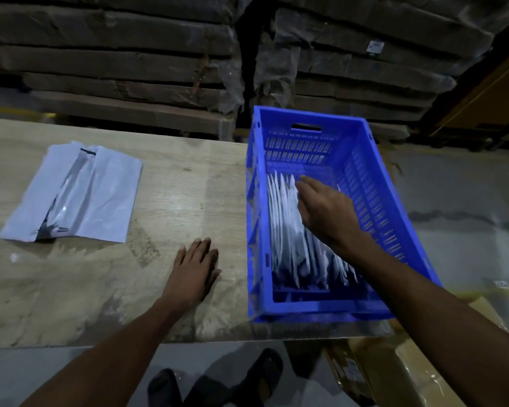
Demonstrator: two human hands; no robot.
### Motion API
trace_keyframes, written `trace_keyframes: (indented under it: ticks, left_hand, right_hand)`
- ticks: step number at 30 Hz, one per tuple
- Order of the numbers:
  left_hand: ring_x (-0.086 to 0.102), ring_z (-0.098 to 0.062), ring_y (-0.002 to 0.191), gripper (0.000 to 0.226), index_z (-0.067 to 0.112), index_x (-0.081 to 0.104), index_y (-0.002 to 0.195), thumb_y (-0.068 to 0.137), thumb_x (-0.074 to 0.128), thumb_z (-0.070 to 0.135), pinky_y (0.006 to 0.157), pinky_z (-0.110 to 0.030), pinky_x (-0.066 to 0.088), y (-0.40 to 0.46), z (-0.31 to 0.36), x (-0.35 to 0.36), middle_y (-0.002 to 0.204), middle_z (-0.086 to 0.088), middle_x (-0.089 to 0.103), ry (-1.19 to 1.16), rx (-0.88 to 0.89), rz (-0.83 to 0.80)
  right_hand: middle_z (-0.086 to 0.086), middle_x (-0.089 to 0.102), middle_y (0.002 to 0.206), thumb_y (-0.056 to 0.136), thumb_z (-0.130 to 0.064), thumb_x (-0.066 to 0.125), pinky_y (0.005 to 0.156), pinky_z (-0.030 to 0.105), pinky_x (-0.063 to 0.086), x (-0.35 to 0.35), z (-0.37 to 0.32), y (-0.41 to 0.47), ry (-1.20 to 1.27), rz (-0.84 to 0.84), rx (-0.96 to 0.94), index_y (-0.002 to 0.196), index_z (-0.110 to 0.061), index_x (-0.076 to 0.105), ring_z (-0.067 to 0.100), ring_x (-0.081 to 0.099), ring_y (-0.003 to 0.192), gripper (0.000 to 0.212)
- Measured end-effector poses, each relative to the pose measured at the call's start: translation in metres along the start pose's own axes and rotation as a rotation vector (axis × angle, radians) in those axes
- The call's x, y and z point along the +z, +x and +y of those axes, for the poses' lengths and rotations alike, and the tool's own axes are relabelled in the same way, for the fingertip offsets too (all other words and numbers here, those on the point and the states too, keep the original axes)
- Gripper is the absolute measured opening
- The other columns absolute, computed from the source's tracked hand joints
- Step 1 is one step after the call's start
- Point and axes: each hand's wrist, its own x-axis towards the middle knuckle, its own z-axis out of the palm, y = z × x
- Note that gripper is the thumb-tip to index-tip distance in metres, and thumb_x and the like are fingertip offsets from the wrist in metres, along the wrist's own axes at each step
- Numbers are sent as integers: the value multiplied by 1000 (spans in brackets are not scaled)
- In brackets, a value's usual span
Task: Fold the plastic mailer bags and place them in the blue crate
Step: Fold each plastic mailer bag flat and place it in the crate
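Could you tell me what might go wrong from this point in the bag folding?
1. The blue crate overhangs the table edge on the right; pressing with the right hand might tip it.
2. The folded mailers stand loosely on edge and could splay or unfold.
3. The unfolded bags lie far from the left hand, so reaching could drag them.

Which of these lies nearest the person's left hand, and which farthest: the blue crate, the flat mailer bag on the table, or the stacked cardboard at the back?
Measured from the left hand, resting flat on the table:
1. Blue crate, just to the hand's right.
2. Flat mailer bag, lying away to the left on the table.
3. Stacked cardboard, beyond the table's far edge.
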Motion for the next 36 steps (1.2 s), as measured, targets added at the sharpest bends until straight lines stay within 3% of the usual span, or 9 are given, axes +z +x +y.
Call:
trace_keyframes:
  ticks: [7, 10, 13, 17, 19, 22, 25, 31, 36]
  left_hand:
    - [58, -42, 113, 32, 10, 67, 95, 93, 57, 40, 93, -51, 45, -58, -85, -21, 117, -14, 63, 12, -252, 331]
    - [47, -48, 131, 48, 5, 61, 118, 90, 71, 43, 110, -62, 32, -77, -119, -24, 141, -28, 51, 87, -417, 380]
    - [22, -49, 152, 77, 4, 35, 156, 96, 44, 52, 117, -69, 17, -92, -151, -23, 164, -29, 24, 108, -517, 363]
    - [12, -47, 156, 86, 8, 18, 164, 97, 42, 55, 117, -70, 18, -91, -160, -20, 171, -23, 6, 75, -525, 351]
    - [9, -46, 157, 87, 8, 13, 165, 99, 44, 55, 119, -69, 17, -91, -160, -16, 171, -23, 3, 90, -526, 369]
    - [7, -43, 158, 88, 9, 7, 165, 100, 42, 57, 120, -67, 16, -92, -162, -11, 171, -23, 2, 113, -539, 382]
    - [9, -43, 157, 89, 11, 6, 166, 100, 42, 58, 120, -67, 17, -90, -162, -12, 170, -24, 4, 116, -556, 388]
    - [2, -40, 159, 93, 16, 4, 166, 97, 46, 62, 120, -68, 16, -91, -164, -12, 172, -21, 0, 91, -548, 368]
    - [7, -41, 158, 90, 19, 14, 166, 95, 43, 66, 120, -68, 16, -92, -164, -14, 171, -22, 5, 82, -517, 376]
  right_hand:
    - [9, 67, 119, 94, -23, 50, 64, 47, 56, 20, -142, 88, 224, -31, -223, 110, -9, 65, 38, 66, 92, 27]
    - [7, 63, 126, 99, -26, 47, 73, 45, 55, 52, -198, 97, 211, -227, -313, 118, -12, 61, 36, 63, 104, 28]
    - [7, 60, 125, 98, -23, 47, 74, 41, 52, 88, -239, 95, 197, -380, -424, 120, -13, 59, 32, 57, 110, 27]
    - [12, 62, 111, 88, -13, 48, 70, 43, 48, 144, -268, 94, 157, -444, -593, 112, -8, 60, 36, 56, 105, 26]
    - [19, 60, 129, 86, -13, 43, 83, 48, 50, 169, -278, 104, 176, -422, -622, 125, -7, 60, 40, 55, 120, 43]
    - [14, 6, 168, 97, -6, 41, 116, 57, 20, 191, -293, 133, 79, -528, -562, 160, -24, 18, 33, 6, 155, 69]
    - [6, -15, 168, 104, -15, 41, 116, 64, 9, 207, -308, 166, 60, -473, -588, 159, -37, -9, 31, -16, 154, 78]
    - [8, -5, 169, 104, -57, 27, 114, 73, 0, 227, -305, 164, -50, -565, -604, 157, -42, -15, 37, -14, 153, 69]
    - [19, 40, 149, 100, -69, 11, 114, 72, -1, 206, -295, 128, -56, -515, -545, 159, -41, 15, 45, 23, 146, 66]
